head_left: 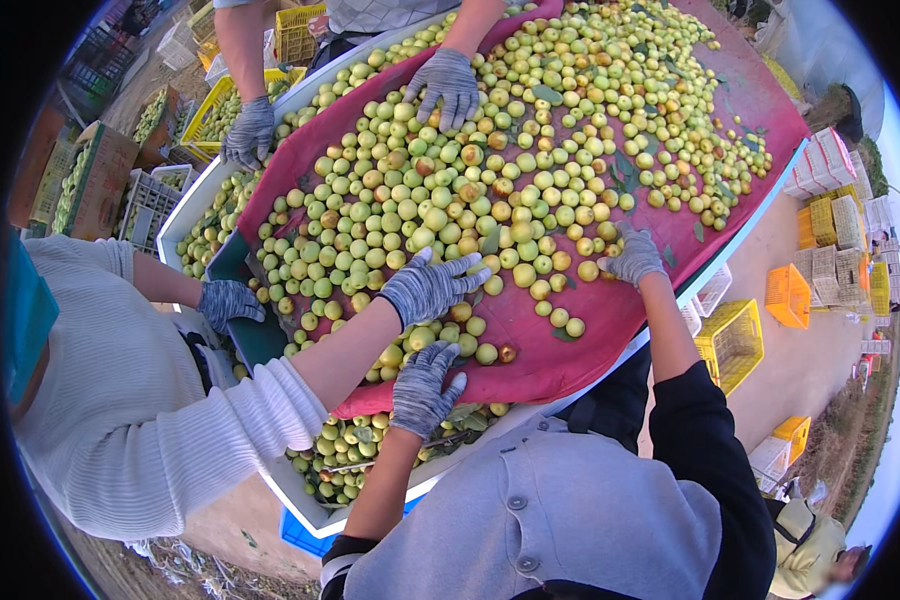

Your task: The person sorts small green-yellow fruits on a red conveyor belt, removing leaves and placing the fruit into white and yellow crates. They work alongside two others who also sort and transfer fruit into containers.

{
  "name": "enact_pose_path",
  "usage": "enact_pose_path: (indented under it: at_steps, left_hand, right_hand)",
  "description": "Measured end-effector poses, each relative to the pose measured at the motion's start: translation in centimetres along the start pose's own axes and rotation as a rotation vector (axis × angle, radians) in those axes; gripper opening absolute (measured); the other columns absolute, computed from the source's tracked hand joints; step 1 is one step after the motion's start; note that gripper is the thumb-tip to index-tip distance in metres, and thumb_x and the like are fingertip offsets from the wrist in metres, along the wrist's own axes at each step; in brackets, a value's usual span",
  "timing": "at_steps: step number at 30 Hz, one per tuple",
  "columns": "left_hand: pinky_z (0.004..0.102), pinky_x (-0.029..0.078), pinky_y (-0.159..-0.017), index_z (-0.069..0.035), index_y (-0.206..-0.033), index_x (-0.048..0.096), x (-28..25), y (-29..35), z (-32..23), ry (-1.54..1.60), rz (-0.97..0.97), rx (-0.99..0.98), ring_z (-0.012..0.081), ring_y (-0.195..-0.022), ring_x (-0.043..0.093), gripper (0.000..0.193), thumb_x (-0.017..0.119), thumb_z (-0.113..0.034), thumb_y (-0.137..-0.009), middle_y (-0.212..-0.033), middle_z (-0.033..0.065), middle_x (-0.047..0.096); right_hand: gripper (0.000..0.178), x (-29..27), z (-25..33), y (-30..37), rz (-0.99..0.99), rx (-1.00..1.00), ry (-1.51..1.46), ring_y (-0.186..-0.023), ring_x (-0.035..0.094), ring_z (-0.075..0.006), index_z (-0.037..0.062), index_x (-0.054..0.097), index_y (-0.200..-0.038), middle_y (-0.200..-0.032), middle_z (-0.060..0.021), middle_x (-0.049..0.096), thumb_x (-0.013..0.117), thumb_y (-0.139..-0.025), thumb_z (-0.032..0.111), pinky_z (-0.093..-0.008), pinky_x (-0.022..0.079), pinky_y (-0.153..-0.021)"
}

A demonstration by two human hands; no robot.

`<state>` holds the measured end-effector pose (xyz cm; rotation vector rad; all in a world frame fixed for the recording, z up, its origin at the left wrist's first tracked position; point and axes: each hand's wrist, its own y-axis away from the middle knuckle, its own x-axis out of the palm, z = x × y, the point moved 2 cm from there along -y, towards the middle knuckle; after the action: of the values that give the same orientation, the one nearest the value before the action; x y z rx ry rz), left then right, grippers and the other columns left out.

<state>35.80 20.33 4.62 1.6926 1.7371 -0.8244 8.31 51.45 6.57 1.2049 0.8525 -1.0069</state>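
Small round yellow-green fruits (pixel 370 240), like jujubes, some blotched brown, lie spread over a red cloth (pixel 590 350) on the sorting table. My left hand (pixel 425 392), in a grey striped glove, rests at the cloth's near edge with fingers apart, beside a few fruits and above the trough. Farther right, my right hand (pixel 635 256), also gloved, reaches onto the cloth. Its slightly bent fingers are apart and touch or nearly touch fruits at the pile's edge; no fruit shows in its grasp. Loose green leaves (pixel 625 170) lie among the fruits.
A white-rimmed trough (pixel 315 505) of fruits runs below the cloth. A co-worker's gloved hand (pixel 430 288) at left lies just beyond my left hand; another's gloved hand (pixel 448 88) works at the far side. Yellow crates (pixel 732 345) stand on the ground at right.
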Motion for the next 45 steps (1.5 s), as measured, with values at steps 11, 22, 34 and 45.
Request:
enact_pose_path:
  at_steps: [11,22,34,45]
  left_hand:
    - [0.0437,0.054,-0.075,-0.014,-0.108,0.067,3.5,-1.5,0.0,0.072,-0.019,-0.125,0.0329,-0.086,0.065,0.029,0.063,-0.035,-0.088,-0.100,0.0133,0.066]
    - [0.0303,0.053,-0.081,-0.007,-0.118,0.064,3.0,-2.9,-0.6,1.103,-0.135,-0.318,0.0171,-0.095,0.065,0.036,0.061,-0.034,-0.094,-0.110,0.0078,0.068]
    - [0.0322,0.053,-0.082,-0.008,-0.097,0.067,1.7,-3.0,-0.4,0.253,-0.217,-0.036,0.0227,-0.088,0.064,0.011,0.066,-0.009,-0.087,-0.095,0.0086,0.067]
    - [0.0341,0.054,-0.075,-0.005,-0.095,0.067,2.5,-1.6,0.4,0.279,-0.270,-0.168,0.0265,-0.082,0.067,0.012,0.066,-0.007,-0.084,-0.089,0.0109,0.067]
  right_hand:
    - [0.025,0.8,10.6,-14.0,-0.289,-0.265,-0.014,-0.102,0.064,-0.0312,0.0100,0.067,-0.108,-0.108,-0.0151,0.066,0.062,-0.087,0.023,-0.0422,0.051,-0.087]
    - [0.052,-1.8,13.9,-7.4,-0.053,-0.322,-0.412,-0.096,0.065,-0.0259,0.0022,0.060,-0.109,-0.101,-0.0140,0.066,0.078,-0.073,0.036,-0.0361,0.051,-0.088]
    - [0.059,1.8,2.4,-6.9,-0.545,-0.156,-0.457,-0.110,0.059,-0.0286,0.0072,0.056,-0.129,-0.119,-0.0137,0.062,0.076,-0.078,0.028,-0.0391,0.047,-0.097]
    - [0.048,9.1,14.4,-3.2,-0.429,-0.614,-0.318,-0.114,0.052,-0.0298,0.0126,0.063,-0.122,-0.122,-0.0108,0.058,0.070,-0.081,0.036,-0.0428,0.042,-0.099]
